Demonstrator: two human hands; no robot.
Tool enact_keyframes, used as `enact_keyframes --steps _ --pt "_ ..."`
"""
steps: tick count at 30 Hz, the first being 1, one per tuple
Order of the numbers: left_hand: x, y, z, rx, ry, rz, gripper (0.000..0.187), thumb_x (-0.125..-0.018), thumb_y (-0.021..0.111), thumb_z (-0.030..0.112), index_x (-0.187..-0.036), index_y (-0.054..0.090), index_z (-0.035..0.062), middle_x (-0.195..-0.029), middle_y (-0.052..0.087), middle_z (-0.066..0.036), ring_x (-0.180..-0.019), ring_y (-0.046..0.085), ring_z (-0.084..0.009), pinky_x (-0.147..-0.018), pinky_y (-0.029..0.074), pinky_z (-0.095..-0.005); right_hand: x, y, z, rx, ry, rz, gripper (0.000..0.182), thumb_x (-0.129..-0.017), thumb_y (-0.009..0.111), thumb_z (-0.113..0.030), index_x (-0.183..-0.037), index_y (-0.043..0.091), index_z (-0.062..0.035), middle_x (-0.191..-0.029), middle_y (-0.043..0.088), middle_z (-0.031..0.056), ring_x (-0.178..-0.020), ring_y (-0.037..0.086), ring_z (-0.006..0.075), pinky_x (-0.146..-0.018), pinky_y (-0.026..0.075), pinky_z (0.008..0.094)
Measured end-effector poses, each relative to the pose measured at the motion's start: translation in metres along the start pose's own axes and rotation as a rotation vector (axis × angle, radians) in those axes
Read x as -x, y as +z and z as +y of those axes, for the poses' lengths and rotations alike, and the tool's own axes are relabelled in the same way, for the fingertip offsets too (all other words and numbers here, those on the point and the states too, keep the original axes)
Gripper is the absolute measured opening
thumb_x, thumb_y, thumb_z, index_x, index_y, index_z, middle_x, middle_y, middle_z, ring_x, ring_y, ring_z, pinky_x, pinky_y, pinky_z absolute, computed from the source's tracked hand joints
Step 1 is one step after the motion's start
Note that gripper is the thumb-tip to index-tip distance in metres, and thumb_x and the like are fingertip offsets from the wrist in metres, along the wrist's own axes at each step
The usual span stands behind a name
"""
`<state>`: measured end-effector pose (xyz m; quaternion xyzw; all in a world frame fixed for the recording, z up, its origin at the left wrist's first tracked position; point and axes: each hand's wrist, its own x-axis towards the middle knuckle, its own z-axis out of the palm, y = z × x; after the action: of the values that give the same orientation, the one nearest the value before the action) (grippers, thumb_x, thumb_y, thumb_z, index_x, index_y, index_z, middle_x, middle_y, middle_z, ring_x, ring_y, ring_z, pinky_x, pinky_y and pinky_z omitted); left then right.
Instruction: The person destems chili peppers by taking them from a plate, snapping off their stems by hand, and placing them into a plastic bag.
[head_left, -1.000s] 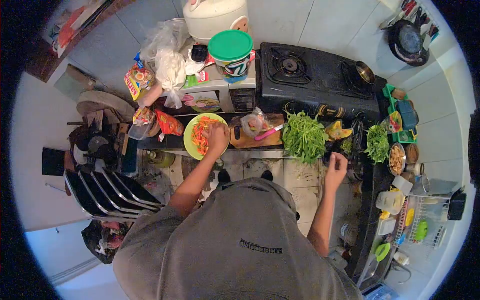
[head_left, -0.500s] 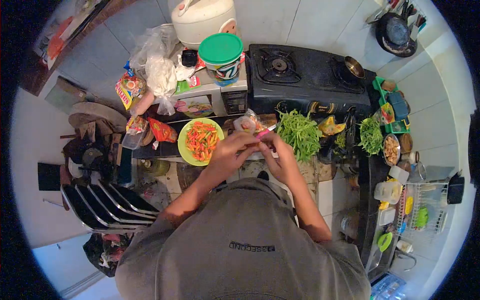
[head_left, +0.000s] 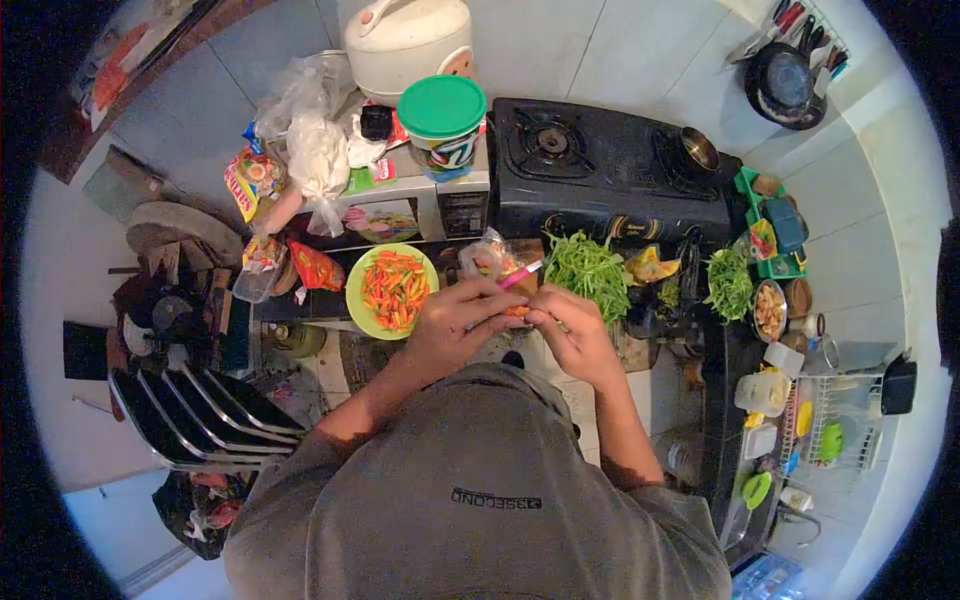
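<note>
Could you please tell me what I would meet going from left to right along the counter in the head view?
Red packet → lime-green plate of red and orange chillies → plastic bag → large leafy bunch → yellow packet → small leafy bunch → bowl of brown pieces.

We look down into a kitchen, most likely a home's, where a two-burner stove (head_left: 600,180) carries a metal pot (head_left: 700,150) near a tiled wall (head_left: 540,50). Beside the stove we see a microwave (head_left: 464,215) and a white rice cooker (head_left: 405,55); a black pan (head_left: 780,82) hangs at upper right. Down the right side, we find a wire dish rack (head_left: 845,405) and a tap (head_left: 798,514). Along the dark desk (head_left: 724,425), we spot fresh food: leafy greens (head_left: 588,278) and a plate (head_left: 355,296) heaped with orange chillies (head_left: 393,288).
</note>
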<state>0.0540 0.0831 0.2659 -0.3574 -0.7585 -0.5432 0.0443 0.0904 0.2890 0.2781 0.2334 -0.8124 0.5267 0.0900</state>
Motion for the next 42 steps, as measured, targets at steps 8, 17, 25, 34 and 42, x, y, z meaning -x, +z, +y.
enact_keyframes --steps 8,17,25,34,42 --pt "-0.003 -0.002 0.007 0.052 0.044 -0.035 0.025 -0.085 0.072 0.007 -0.109 0.071 0.0027 -0.093 0.067 -0.009 -0.082 0.067 -0.0214 -0.07 0.053 -0.0321 0.003 -0.003 -0.006 -0.057 0.039 -0.002 0.01 -0.091 0.06 -0.007 -0.087 0.06 0.0022 -0.081 0.06 0.0154 -0.077 0.061 0.0339 -0.072 0.048 0.039" --pt "-0.001 -0.005 0.014 0.044 0.051 -0.033 0.031 -0.083 0.074 0.008 -0.114 0.071 0.0056 -0.093 0.069 -0.009 -0.083 0.068 -0.0215 -0.071 0.054 -0.0321 0.007 0.004 -0.009 -0.146 0.006 0.051 0.012 -0.093 0.059 -0.005 -0.086 0.06 0.0037 -0.075 0.057 0.0109 -0.067 0.055 0.0214 -0.062 0.043 0.0316" --pt "0.0 -0.009 0.018 0.001 0.017 0.052 0.033 -0.078 0.077 0.005 -0.111 0.073 0.0057 -0.097 0.069 -0.011 -0.089 0.069 -0.0226 -0.076 0.055 -0.0325 -0.001 -0.004 -0.021 0.013 -0.042 0.062 0.006 -0.089 0.065 -0.002 -0.09 0.062 0.0033 -0.084 0.062 0.0127 -0.075 0.06 0.024 -0.068 0.047 0.0321" --pt "0.0 -0.009 0.017 -0.013 0.084 0.083 0.033 -0.077 0.077 0.001 -0.11 0.073 0.005 -0.096 0.069 -0.01 -0.088 0.068 -0.0213 -0.075 0.055 -0.0313 -0.002 -0.002 -0.032 0.12 -0.058 0.139 0.009 -0.085 0.067 -0.001 -0.091 0.063 0.004 -0.085 0.064 0.0134 -0.074 0.061 0.0241 -0.066 0.048 0.0313" --pt "-0.001 -0.004 0.014 0.033 0.131 0.104 0.034 -0.076 0.077 0.0 -0.11 0.073 0.0063 -0.095 0.07 -0.008 -0.087 0.069 -0.02 -0.074 0.055 -0.03 -0.002 0.003 -0.039 0.044 -0.001 0.188 0.007 -0.085 0.066 0.0 -0.091 0.064 0.0039 -0.082 0.062 0.0111 -0.069 0.057 0.0198 -0.063 0.045 0.029"
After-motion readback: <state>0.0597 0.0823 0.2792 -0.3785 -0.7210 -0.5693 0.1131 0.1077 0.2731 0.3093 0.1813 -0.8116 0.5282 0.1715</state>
